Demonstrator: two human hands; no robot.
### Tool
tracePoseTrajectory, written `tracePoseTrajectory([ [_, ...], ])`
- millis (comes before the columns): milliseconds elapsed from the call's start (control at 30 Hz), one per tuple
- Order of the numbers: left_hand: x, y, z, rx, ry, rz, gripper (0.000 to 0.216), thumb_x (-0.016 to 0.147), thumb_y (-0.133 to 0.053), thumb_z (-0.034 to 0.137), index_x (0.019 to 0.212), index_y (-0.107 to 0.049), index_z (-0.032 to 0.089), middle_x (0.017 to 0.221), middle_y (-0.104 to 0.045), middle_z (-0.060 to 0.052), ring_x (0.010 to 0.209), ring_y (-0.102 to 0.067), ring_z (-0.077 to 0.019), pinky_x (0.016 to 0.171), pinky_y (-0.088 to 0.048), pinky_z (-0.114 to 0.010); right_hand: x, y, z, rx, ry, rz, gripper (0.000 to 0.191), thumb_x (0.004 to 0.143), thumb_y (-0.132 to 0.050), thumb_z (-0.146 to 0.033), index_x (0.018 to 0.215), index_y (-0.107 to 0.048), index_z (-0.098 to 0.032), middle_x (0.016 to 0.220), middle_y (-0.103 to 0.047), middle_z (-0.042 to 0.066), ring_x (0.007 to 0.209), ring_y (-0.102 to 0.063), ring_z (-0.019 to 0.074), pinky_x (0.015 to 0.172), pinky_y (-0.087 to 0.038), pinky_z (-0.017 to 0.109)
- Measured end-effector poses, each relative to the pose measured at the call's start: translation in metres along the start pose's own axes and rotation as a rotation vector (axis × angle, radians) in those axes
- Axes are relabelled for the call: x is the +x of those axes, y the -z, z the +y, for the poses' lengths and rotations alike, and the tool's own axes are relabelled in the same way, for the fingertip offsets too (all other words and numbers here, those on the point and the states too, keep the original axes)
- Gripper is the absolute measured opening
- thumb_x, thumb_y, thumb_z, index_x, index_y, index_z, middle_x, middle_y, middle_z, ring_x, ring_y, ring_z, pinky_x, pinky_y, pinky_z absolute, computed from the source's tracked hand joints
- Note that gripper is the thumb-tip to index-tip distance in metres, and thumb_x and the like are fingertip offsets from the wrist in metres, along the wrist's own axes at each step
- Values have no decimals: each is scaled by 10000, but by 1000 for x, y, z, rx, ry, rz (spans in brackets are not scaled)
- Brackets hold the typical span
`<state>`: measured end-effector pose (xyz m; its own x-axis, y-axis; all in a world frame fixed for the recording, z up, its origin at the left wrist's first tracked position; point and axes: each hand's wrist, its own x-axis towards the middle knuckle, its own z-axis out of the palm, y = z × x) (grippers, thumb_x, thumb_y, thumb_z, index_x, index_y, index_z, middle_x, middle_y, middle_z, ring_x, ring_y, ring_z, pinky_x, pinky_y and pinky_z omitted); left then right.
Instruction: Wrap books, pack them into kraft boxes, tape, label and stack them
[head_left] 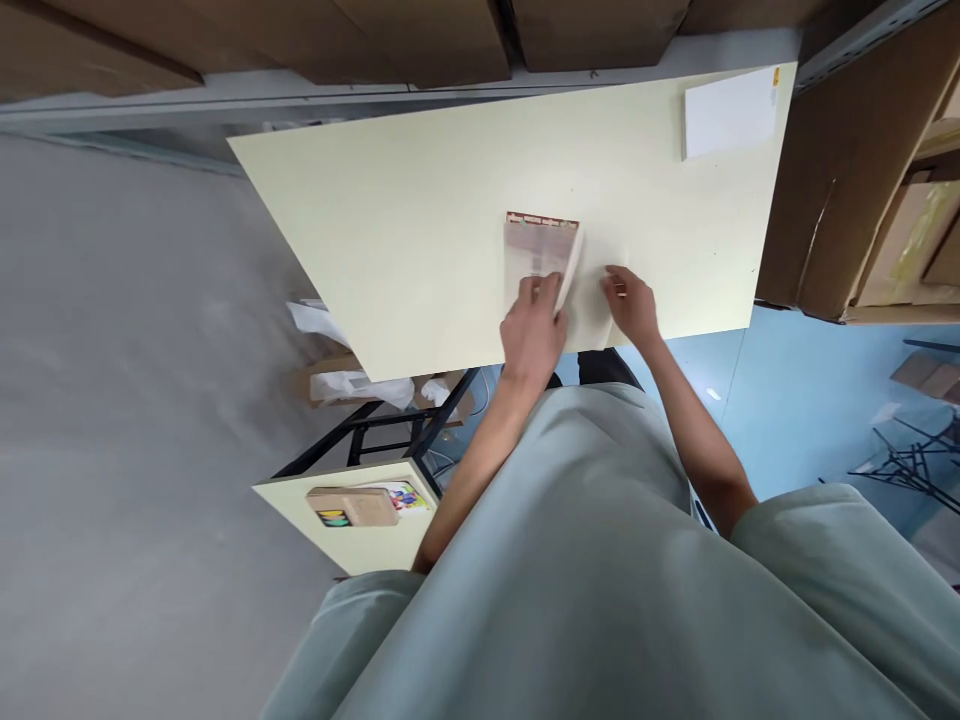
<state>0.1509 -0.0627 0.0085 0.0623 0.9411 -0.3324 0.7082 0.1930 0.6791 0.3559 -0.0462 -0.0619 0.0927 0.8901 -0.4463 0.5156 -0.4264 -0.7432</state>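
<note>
A thin booklet-like stack (541, 245) lies on the cream tabletop (420, 230). It has a red patterned strip along its far edge, and its right side stands up a little like a raised leaf. My left hand (534, 330) is closed on its near part, fingers on top and thumb by the raised side. To the right, my right hand (632, 308) hovers low over the table with fingers curled into a pinch. A pale, thin sheet seems to be beside those fingertips, but blur hides whether they hold it.
A white stack of paper or cards (731, 115) lies at the far right corner. Cardboard boxes (420, 40) line the shelf behind, and an open carton (840, 200) stands right. Lower left, a small table (352, 545) carries a brown box (364, 507).
</note>
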Motion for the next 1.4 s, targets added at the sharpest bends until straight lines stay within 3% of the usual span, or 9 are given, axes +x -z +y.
tracePoseTrajectory([
  [133, 12, -48, 13, 92, 46, -37, 509, 916, -695, -6, 1369, -705, 226, 1523, -623, -217, 1446, -623, -437, 1124, -619, -551, -7, 27, 17, 186, -84, 8, 347, 1099, -637, -491, 1217, -765, -191, 1109, -856, 104, 994, -818, 220, 974, -666, 413],
  [233, 18, -56, 5, 40, 18, -12, 435, 920, -782, 75, 1327, -713, 211, 1506, -623, -234, 1477, -585, -458, 1228, -544, -620, -16, 30, 15, 104, -99, 78, 217, 1002, -749, -436, 1005, -745, -219, 1041, -855, 83, 967, -799, 226, 984, -652, 423],
  [433, 34, -19, -56, 2, 110, 293, 529, 906, -899, 298, 1379, -669, 241, 1497, -629, -220, 1500, -576, -453, 1322, -471, -626, -33, 32, 18, 10, -206, 154, 247, 1002, -771, -451, 900, -693, -239, 1005, -847, 82, 936, -805, 254, 931, -641, 432],
  [600, 52, -20, -88, -30, 353, 259, 561, 769, -1019, 379, 1171, -654, 241, 1128, -710, -127, 1186, -711, -397, 1203, -556, -622, -33, 19, 18, 45, -224, 144, 254, 1068, -724, -469, 1144, -700, -227, 1143, -857, 89, 814, -809, 213, 894, -647, 420],
  [800, 61, -20, -78, -106, 424, 182, 468, 750, -1025, 334, 894, -589, 245, 975, -640, -49, 1016, -690, -297, 1080, -589, -500, -15, 4, 3, -132, -259, 111, 165, 1035, -710, -358, 914, -693, -246, 917, -827, 68, 860, -769, 251, 921, -620, 437],
  [1000, 33, -10, -61, -234, 299, 308, 477, 785, -992, 252, 902, -530, 268, 942, -624, -3, 966, -677, -253, 984, -576, -410, -18, 13, -11, -229, -187, 138, 138, 985, -686, -312, 865, -640, -260, 902, -811, 60, 845, -753, 242, 904, -600, 406],
  [1133, 8, 13, -61, -283, 317, 383, 435, 851, -940, 243, 959, -521, 282, 876, -616, 26, 908, -688, -246, 929, -578, -392, -31, 2, -34, -80, -69, 65, 252, 1040, -673, -483, 942, -647, -253, 984, -826, 60, 872, -804, 225, 921, -634, 398],
  [1300, -16, 46, -63, -252, 210, 471, 272, 953, -813, 200, 1060, -573, 270, 1064, -695, -30, 990, -709, -234, 946, -598, -382, -48, -46, -86, 254, 64, -190, 546, 994, -709, -794, 1123, -726, -264, 1181, -850, 88, 1044, -848, 256, 886, -694, 401],
  [1400, -22, 44, -61, -329, 29, 304, 188, 995, -789, 259, 1093, -628, 259, 1137, -732, -59, 1038, -738, -237, 946, -625, -376, -49, -64, -99, 271, 60, -185, 644, 958, -714, -875, 1214, -717, -284, 1253, -833, 93, 1103, -832, 270, 891, -701, 404],
])
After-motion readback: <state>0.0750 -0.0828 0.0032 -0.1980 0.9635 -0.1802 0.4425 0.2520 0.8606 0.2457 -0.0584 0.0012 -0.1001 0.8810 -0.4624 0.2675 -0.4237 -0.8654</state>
